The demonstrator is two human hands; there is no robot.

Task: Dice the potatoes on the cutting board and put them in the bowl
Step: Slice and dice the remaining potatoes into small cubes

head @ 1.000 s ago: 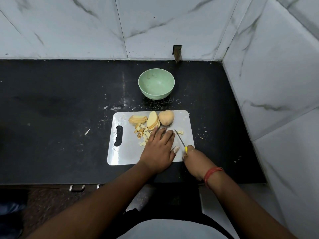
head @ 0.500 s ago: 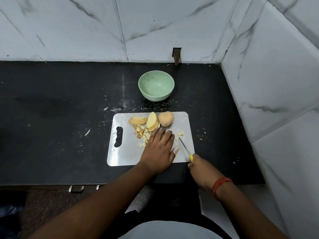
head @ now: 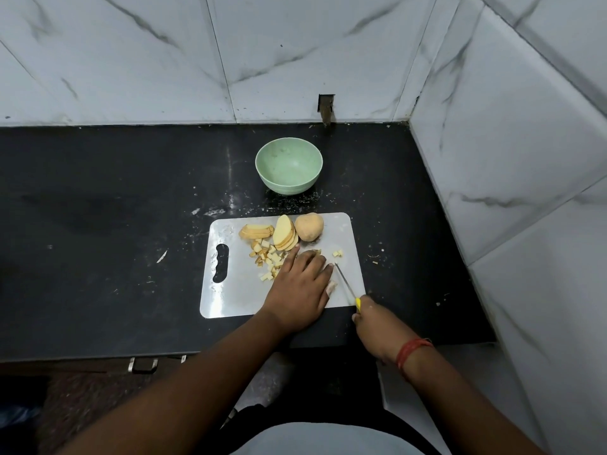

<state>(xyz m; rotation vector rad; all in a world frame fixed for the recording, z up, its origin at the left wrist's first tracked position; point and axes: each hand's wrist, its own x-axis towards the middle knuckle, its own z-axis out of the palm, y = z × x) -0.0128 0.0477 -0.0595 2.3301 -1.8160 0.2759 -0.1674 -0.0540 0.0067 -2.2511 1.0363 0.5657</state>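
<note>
The fingers (head: 308, 261) of the left hand (head: 297, 290) lie nearly straight and close together, pressing down on a potato piece that is mostly hidden beneath them, near the middle of the cutting board (head: 230, 300). The right hand (head: 374, 323) curls round the yellow handle of a small knife (head: 345, 284), whose blade points up the board with its tip just beside the left fingertips.

This looks like the dicing step, well short of done. A heap of diced cubes (head: 267, 259) lies on the board's centre-left, two or three stray cubes (head: 338, 253) near its right edge, sliced pieces (head: 284, 238) and a second slice stack (head: 256, 231) toward its far side, and a whole potato (head: 308, 227) at the far right. The green bowl (head: 289, 165) stands on the worktop (head: 98, 208) beyond the board's far edge and appears to hold no potato.

The next cut likely calls for the blade to come down close to the fingertips, so they should tuck back. The right hand sits at the board's near right corner, close to the worktop's front edge; the tiled side wall (head: 509, 159) stands well right of the board. Left of the board is open dark worktop.
</note>
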